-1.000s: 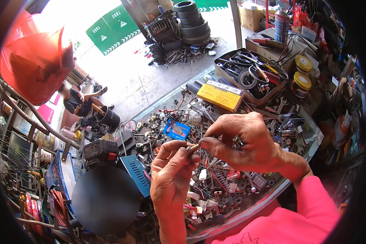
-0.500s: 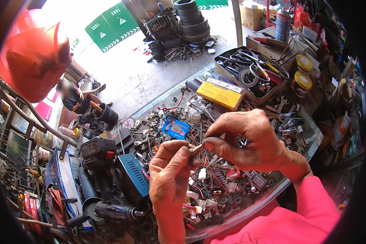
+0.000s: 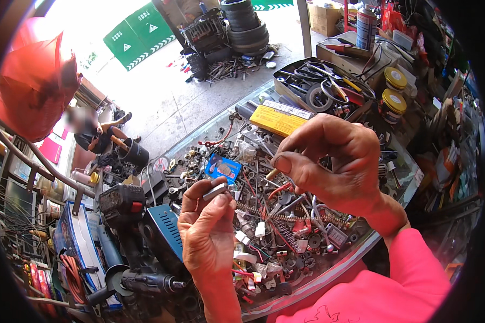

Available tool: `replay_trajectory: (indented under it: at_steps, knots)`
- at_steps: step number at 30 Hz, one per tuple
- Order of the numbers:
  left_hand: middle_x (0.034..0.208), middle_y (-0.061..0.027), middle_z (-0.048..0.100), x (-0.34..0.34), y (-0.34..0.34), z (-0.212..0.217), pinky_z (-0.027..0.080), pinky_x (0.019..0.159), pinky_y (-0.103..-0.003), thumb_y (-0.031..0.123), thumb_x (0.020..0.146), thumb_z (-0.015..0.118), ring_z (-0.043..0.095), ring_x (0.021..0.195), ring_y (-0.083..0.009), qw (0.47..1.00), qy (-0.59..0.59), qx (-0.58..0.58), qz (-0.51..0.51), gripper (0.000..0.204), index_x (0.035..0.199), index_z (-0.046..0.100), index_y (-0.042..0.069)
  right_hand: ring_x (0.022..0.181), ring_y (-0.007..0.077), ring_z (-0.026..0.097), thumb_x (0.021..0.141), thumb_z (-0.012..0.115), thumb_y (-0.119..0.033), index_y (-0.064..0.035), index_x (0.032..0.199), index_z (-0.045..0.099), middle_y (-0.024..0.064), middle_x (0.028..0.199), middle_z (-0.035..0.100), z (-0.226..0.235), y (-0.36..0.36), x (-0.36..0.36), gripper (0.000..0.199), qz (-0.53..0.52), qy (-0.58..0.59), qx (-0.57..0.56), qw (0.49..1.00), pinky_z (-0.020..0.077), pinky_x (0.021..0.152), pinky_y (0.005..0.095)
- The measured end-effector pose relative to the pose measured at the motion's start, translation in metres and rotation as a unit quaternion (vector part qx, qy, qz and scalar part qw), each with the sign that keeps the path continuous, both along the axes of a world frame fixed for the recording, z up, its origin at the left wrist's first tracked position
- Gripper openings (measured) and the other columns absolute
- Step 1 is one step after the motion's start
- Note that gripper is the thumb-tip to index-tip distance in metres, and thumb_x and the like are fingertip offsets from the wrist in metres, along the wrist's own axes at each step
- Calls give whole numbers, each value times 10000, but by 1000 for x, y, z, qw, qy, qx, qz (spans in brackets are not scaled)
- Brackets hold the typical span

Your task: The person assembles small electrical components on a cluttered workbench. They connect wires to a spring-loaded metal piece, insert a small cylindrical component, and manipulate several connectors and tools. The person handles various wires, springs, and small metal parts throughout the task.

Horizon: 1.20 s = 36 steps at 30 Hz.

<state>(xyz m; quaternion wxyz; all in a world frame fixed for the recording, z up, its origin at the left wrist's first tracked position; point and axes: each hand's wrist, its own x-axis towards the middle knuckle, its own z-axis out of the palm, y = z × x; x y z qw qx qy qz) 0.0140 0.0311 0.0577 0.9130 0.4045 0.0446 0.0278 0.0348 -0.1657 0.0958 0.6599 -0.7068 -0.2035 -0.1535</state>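
Note:
My left hand pinches a short grey metal sleeve between thumb and fingers, over the parts-covered bench. To its right and a bit higher, my right hand is closed, thumb tip against the forefinger. A small brass-coloured pin pokes out below that thumb, seemingly held there; the curled fingers hide the rest. The two hands are apart. Beneath them lie loose nuts, springs, connectors and wires, with a long thin spring stretched across and a blue card packet behind the left hand.
On the left stand a cordless impact driver and a blue vented box. A yellow box and a tool tray of pliers lie behind. Two yellow-lidded tins stand at right. A person sits beyond the bench, far left.
My hands have drawn apart. The left moved slightly left and down with the sleeve, now tipped upward; the right rose a little. The view has shifted slightly.

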Motion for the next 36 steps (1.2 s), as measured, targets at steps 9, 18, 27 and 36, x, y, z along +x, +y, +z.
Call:
replay_trajectory:
  at_steps: [9,18,27,36]
  knots:
    - [861,-109,599,-2,-2,3,361,602,-274,105,911,526,457,661,-134,998,35,-28,-33,230,1122,524,14,507,15,519,816,703,-91,0,842,601,8,641,609,-5,2,1,139,3,-50,3,999,384,452,164]
    - [935,-146,641,-4,-7,7,460,661,-256,84,911,542,598,771,-157,996,10,74,-56,224,1123,522,15,467,8,492,792,710,-88,-1,795,638,8,607,596,-8,6,3,113,-7,-71,3,997,355,410,193]
    - [943,-146,664,-8,-19,7,503,792,-266,-68,781,672,635,859,-160,971,-41,236,-23,426,1167,495,-32,556,34,558,772,715,-61,0,841,651,33,683,637,-6,3,2,112,-1,-71,-45,996,425,487,190]
    - [920,-92,658,-12,-14,11,491,723,-199,9,841,649,614,824,-107,969,-77,225,-63,215,1046,609,-43,468,29,516,769,703,-18,4,846,649,38,678,627,-9,15,-1,96,13,-93,-51,994,373,413,198]
